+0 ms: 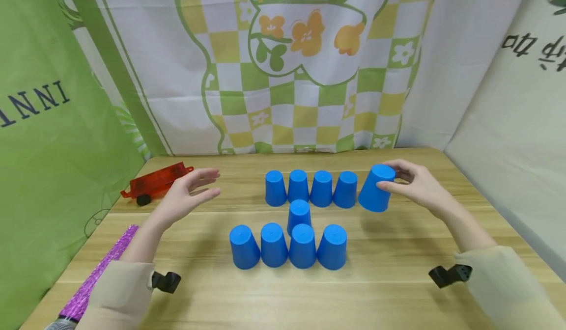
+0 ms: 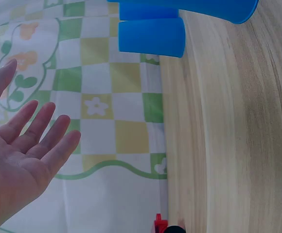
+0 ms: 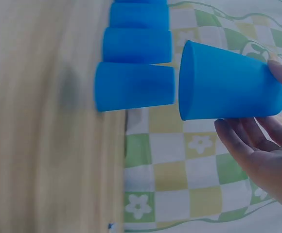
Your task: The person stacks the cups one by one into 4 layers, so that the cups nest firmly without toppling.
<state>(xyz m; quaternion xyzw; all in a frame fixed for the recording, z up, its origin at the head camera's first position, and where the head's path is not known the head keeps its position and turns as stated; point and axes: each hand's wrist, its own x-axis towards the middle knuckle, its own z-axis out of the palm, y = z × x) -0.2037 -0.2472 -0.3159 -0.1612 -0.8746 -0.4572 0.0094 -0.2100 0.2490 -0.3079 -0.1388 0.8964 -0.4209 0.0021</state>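
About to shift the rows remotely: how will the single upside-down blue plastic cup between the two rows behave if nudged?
The lone blue plastic cup probably slides easily: it looks light and thin-walled on the smooth wooden table. Mouth down, its wide base should resist tipping. It stands close behind the front row of cups, so a push may knock them.

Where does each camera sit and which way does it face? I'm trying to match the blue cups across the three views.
Head: worn high, looking forward and down on the wooden table, ten blue cups, both forearms; left hand open, right hand holding a tilted cup.
Left wrist: looks past the open palm toward the checkered curtain.
Right wrist: looks past the fingers at the held cup.
Shared: both wrist views show the back row cups and curtain.
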